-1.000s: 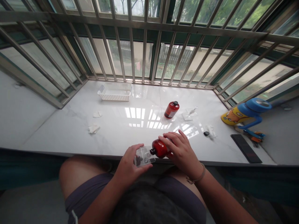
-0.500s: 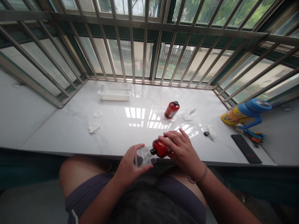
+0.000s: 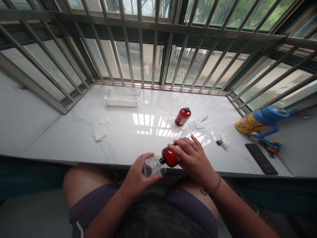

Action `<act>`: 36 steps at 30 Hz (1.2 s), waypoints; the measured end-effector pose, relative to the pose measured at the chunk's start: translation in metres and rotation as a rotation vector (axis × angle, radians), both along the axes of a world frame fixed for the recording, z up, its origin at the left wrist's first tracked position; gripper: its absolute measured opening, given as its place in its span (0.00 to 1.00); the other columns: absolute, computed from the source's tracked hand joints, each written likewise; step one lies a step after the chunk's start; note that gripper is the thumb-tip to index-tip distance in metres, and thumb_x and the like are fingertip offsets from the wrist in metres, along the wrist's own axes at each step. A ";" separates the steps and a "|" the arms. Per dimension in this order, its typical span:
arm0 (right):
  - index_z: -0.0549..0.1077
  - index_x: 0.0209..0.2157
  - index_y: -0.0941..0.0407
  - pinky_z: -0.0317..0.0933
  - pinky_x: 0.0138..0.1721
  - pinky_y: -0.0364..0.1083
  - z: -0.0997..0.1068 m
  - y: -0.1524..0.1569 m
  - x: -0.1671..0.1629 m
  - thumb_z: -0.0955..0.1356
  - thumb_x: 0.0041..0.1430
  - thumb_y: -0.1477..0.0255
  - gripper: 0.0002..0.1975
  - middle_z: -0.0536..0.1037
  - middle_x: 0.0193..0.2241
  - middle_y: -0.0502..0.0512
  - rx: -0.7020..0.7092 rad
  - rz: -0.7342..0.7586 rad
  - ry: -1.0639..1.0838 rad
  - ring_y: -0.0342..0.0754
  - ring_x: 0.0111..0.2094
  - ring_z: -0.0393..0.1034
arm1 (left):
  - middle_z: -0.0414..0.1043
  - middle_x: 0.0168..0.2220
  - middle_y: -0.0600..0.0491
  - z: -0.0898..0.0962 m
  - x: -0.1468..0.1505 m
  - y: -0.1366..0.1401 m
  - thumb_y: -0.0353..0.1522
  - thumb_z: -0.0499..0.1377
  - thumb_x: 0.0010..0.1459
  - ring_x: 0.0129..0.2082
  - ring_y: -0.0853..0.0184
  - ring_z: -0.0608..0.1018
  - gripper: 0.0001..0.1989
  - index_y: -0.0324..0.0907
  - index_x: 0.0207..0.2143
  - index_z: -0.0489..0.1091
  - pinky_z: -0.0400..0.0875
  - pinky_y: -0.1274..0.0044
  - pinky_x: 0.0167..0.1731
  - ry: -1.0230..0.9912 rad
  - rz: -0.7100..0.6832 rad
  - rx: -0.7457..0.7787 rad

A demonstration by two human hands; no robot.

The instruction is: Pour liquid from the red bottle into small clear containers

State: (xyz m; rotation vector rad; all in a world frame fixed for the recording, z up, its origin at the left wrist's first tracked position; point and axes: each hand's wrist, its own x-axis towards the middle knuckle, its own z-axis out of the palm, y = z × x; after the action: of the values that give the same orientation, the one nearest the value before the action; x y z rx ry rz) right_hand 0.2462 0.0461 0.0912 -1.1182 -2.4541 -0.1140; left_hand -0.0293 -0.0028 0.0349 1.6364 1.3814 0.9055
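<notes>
My left hand [image 3: 139, 171] is closed round a clear, square-sided container [image 3: 151, 166] at the counter's front edge. In my right hand [image 3: 192, 158] is a red bottle [image 3: 169, 156], tipped on its side with its uncapped black neck pointing left. The neck is at the container's opening; I cannot make out whether liquid is flowing. Beyond my hands a second red bottle [image 3: 183, 117] stands with a black cap on. A clear lid with a dropper or pump-like piece [image 3: 202, 121] lies to its right. A loose black cap [image 3: 219, 142] rests farther right beside crumpled tissue [image 3: 225, 140].
A white perforated basket [image 3: 123, 97] sits at the back left, with tissue pieces [image 3: 100, 136] in front of it. At right are a blue and yellow water bottle [image 3: 260, 119], a black phone [image 3: 261, 158] and keys [image 3: 272, 144]. Metal window bars [image 3: 158, 26] border the white counter [image 3: 74, 142].
Both hands keep the same hold, with the bottle's neck still at the container. The view has shifted very slightly; nothing else visibly differs.
</notes>
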 end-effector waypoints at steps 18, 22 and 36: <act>0.71 0.66 0.49 0.48 0.73 0.69 0.002 0.002 0.001 0.68 0.67 0.82 0.29 0.77 0.60 0.58 0.038 0.014 -0.018 0.59 0.63 0.67 | 0.76 0.61 0.48 -0.003 0.001 0.001 0.42 0.78 0.51 0.50 0.56 0.82 0.38 0.50 0.62 0.69 0.79 0.65 0.53 -0.037 -0.015 -0.062; 0.71 0.66 0.48 0.48 0.73 0.68 0.003 0.002 0.000 0.68 0.66 0.82 0.29 0.77 0.60 0.58 0.044 0.008 -0.027 0.59 0.63 0.67 | 0.75 0.62 0.48 -0.005 0.001 0.001 0.42 0.78 0.51 0.51 0.56 0.82 0.39 0.51 0.63 0.69 0.79 0.64 0.54 -0.038 -0.019 -0.070; 0.71 0.66 0.48 0.48 0.73 0.69 0.005 0.003 0.001 0.67 0.67 0.82 0.29 0.76 0.61 0.58 0.048 0.008 -0.038 0.59 0.64 0.66 | 0.74 0.62 0.48 -0.006 0.002 0.002 0.43 0.78 0.51 0.50 0.56 0.81 0.39 0.51 0.63 0.69 0.78 0.63 0.55 -0.050 -0.009 -0.096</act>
State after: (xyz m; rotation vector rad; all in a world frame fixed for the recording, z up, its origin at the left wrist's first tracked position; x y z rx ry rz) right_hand 0.2472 0.0492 0.0963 -1.0956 -2.4753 -0.1921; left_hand -0.0277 -0.0012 0.0288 1.5369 1.3614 0.8555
